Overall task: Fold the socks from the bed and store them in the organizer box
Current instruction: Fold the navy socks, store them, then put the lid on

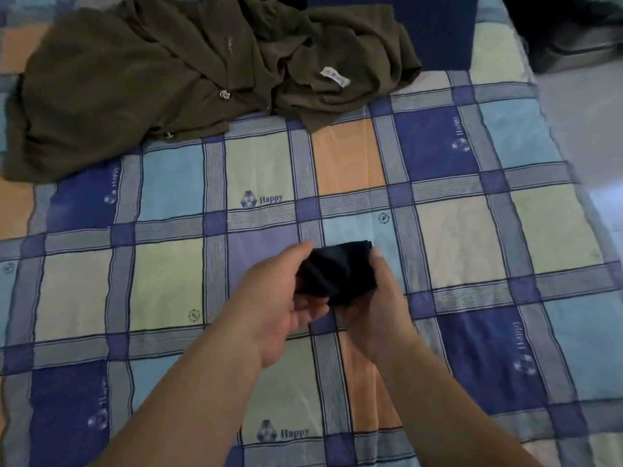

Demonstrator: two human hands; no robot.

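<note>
A bunched dark navy sock bundle (337, 274) is held between both hands just above the checked bed sheet (175, 183). My left hand (279, 305) grips its left side, thumb on top and fingers curled beneath. My right hand (374, 308) holds its right side, with the thumb up along the edge. A dark blue box (438, 32) stands at the far end of the bed; only its side wall shows.
A crumpled olive-brown garment (168, 72) with snaps and a white label covers the far left of the bed. The bed's right edge (566, 156) drops to a pale floor. A dark object (573, 28) stands on the floor at top right.
</note>
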